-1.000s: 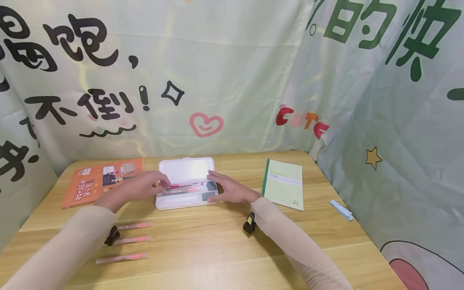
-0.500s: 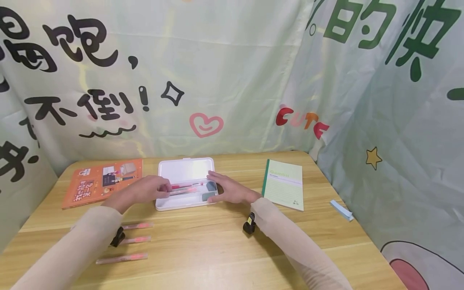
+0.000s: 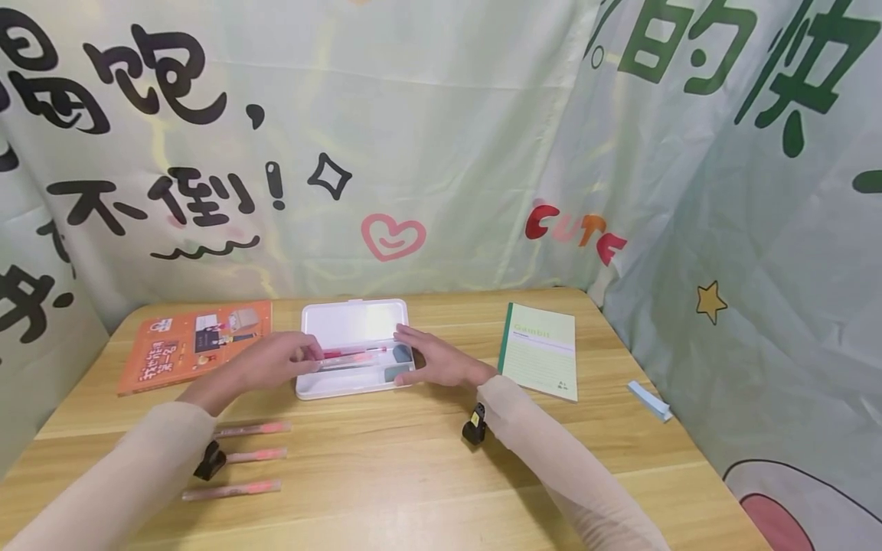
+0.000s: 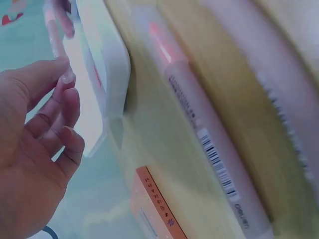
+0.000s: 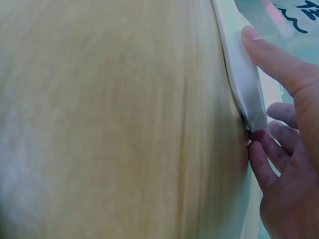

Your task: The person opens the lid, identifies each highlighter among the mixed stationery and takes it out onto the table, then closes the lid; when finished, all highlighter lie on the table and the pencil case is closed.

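A white pencil case (image 3: 311, 389) lies with its lid up at the back of the table. My left hand (image 3: 272, 361) is over its left end and pinches a clear-barrelled highlighter (image 3: 347, 361) with a pink part between thumb and fingertips; the left wrist view shows the same highlighter (image 4: 55, 37) pointing away from the fingers. Inside the case lie a thin red pen (image 3: 338, 353) and grey-green blocks (image 3: 396, 372) at the right end. My right hand (image 3: 446, 361) holds that right end, its thumb against the near wall (image 5: 244, 69) and its fingers around the end.
Several similar highlighters (image 3: 258, 454) lie in a column at the front left, under the left forearm. An orange book (image 3: 172, 352) is at the back left. To the right are a pale green notebook (image 3: 540, 348) and a small light-blue strip (image 3: 649, 399).
My left hand dips a little toward the right over the case, then draws back slightly left, with the highlighter in its fingers. The right hand and the case stay in place.
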